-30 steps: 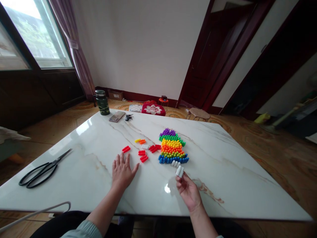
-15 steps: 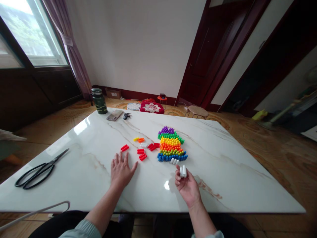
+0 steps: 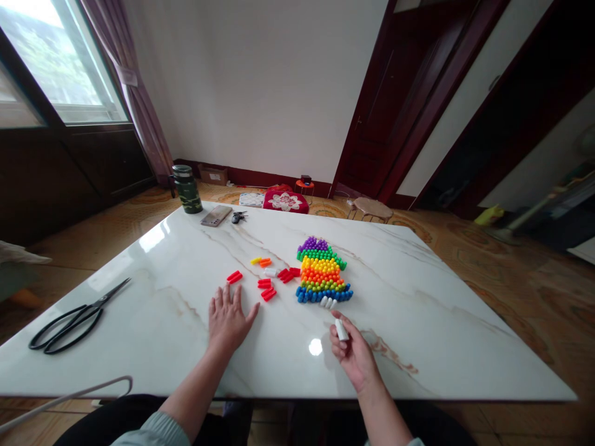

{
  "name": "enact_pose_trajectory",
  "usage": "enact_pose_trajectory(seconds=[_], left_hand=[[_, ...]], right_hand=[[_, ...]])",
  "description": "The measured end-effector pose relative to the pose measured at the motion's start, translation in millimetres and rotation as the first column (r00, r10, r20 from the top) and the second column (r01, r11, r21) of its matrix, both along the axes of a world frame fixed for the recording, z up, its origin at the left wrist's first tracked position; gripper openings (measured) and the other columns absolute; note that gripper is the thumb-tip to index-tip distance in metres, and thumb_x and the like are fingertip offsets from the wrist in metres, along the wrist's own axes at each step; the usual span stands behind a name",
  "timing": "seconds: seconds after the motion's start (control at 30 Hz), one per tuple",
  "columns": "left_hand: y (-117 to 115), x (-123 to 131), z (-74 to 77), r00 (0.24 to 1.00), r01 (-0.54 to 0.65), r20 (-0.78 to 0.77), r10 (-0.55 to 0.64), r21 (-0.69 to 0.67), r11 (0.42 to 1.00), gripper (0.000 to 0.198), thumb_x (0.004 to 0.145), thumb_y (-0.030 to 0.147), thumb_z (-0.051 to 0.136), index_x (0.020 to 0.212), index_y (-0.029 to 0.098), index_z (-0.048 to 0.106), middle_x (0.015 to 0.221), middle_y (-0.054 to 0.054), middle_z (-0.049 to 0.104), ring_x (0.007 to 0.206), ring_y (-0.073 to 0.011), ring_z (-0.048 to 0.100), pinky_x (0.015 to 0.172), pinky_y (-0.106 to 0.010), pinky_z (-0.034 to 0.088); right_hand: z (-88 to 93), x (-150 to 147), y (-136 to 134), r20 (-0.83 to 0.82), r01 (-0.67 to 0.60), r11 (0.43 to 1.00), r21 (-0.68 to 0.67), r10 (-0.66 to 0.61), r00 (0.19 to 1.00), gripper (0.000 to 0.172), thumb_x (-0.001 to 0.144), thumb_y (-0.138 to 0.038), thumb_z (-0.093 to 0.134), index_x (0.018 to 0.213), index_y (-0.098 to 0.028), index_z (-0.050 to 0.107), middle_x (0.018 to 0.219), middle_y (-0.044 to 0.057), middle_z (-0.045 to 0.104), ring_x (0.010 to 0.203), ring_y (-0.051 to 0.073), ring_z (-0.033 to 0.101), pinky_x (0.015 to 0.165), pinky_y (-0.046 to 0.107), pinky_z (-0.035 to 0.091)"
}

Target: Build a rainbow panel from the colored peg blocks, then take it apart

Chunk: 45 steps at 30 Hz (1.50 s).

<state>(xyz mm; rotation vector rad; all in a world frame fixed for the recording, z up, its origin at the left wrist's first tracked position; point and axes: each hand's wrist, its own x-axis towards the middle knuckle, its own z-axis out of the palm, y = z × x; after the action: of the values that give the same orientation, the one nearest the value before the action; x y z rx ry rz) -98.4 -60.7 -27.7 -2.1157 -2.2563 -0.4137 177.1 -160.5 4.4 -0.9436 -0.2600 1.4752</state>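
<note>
Head view: left hand spread flat, right hand pinching what seems a white peg, half hidden.

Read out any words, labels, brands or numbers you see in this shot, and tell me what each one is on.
No text here can be read.
White tag on the curtain: too small to read.
Green bottle: camouflage pattern, no legible label.
Phone and cardboard box: any print is too small to tell.
White piece in the right hand: no markings visible.
</note>
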Motion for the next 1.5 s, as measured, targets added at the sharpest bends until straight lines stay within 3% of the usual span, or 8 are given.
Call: enact_pose_trajectory(seconds=[0.1,0.23,0.4,0.6,0.7,0.97,1.37,1.5], left_hand=[[0.2,-0.3,-1.2,1.0,0.003,0.002,-0.003,0.007,1.0,0.078,0.084,0.062,0.04,0.144,0.012,0.04,0.154,-0.017,0.029,0.143,-0.0338,0.02,0.115,-0.046,0.015],[0.8,0.0,-1.3,1.0,0.005,-0.002,-0.005,0.009,1.0,0.077,0.085,0.062,0.04,0.143,0.013,0.04,0.154,-0.017,0.028,0.143,-0.0341,0.021,0.115,-0.047,0.016],[0.8,0.5,-0.1,1.0,0.007,-0.003,-0.007,0.016,1.0,0.076,0.084,0.062,0.04,0.143,0.013,0.041,0.154,-0.017,0.029,0.143,-0.0346,0.022,0.115,-0.047,0.016],[-0.8,0.6,1.5,1.0,0.004,0.016,-0.004,0.013,1.0,0.075,0.084,0.061,0.042,0.142,0.014,0.042,0.154,-0.017,0.03,0.143,-0.0344,0.021,0.115,-0.047,0.016],[-0.5,0.5,0.8,1.0,0.006,0.018,-0.006,0.011,1.0,0.075,0.084,0.061,0.041,0.142,0.013,0.042,0.154,-0.017,0.029,0.143,-0.0346,0.021,0.115,-0.047,0.016],[-0.4,0.3,0.2,1.0,0.0,0.006,0.0,0.004,1.0,0.075,0.085,0.062,0.041,0.143,0.014,0.041,0.154,-0.016,0.028,0.143,-0.0342,0.02,0.115,-0.046,0.015],[-1.6,1.3,5.7,1.0,-0.001,0.009,0.001,-0.014,1.0,0.074,0.085,0.06,0.042,0.143,0.014,0.04,0.154,-0.016,0.028,0.143,-0.0338,0.02,0.115,-0.046,0.015],[-0.1,0.7,0.8,1.0,0.0,0.006,0.0,0.01,1.0,0.075,0.085,0.061,0.041,0.143,0.014,0.04,0.154,-0.017,0.029,0.143,-0.0344,0.021,0.115,-0.047,0.015]], right_hand=[[3.0,-1.5,-1.2,-0.155,-0.071,0.997,-0.017,0.068,0.986,0.024,0.072,-0.029,0.07,0.092,-0.016,0.067,0.054,-0.009,0.041,0.039,0.0,0.019,0.036,0.014,0.015],[7.3,-5.1,-2.9,-0.176,-0.134,0.991,-0.012,0.13,0.976,0.026,0.072,-0.03,0.07,0.092,-0.012,0.067,0.057,-0.008,0.042,0.041,0.001,0.022,0.038,0.014,0.019],[14.4,-6.6,-5.8,0.217,-0.103,0.995,-0.016,0.104,0.971,0.036,0.072,-0.037,0.073,0.1,-0.016,0.065,0.073,0.0,0.062,0.058,0.007,0.047,0.052,0.019,0.036],[9.7,1.3,-4.7,0.745,-0.147,0.989,0.006,0.094,0.661,0.036,0.075,-0.046,0.07,0.099,-0.019,0.062,0.085,0.003,0.067,0.079,0.017,0.056,0.073,0.028,0.043],[-0.6,4.0,-0.6,0.822,-0.135,0.988,0.075,0.016,0.57,0.031,0.072,-0.041,0.072,0.092,-0.018,0.065,0.087,0.004,0.065,0.082,0.019,0.057,0.076,0.03,0.044],[-20.2,7.6,4.3,0.789,-0.084,0.977,0.197,-0.107,0.605,0.029,0.066,-0.034,0.077,0.088,-0.018,0.068,0.093,0.007,0.064,0.085,0.021,0.061,0.078,0.033,0.051],[-7.9,37.4,8.2,0.961,-0.139,0.974,0.179,-0.143,0.236,0.012,0.072,-0.029,0.065,0.081,-0.024,0.072,0.084,0.004,0.067,0.071,0.019,0.056,0.067,0.031,0.046],[-6.0,66.8,21.9,0.986,-0.129,0.978,0.166,-0.163,0.031,0.015,0.073,-0.025,0.057,0.082,-0.024,0.07,0.088,0.004,0.068,0.073,0.021,0.058,0.072,0.034,0.045]])
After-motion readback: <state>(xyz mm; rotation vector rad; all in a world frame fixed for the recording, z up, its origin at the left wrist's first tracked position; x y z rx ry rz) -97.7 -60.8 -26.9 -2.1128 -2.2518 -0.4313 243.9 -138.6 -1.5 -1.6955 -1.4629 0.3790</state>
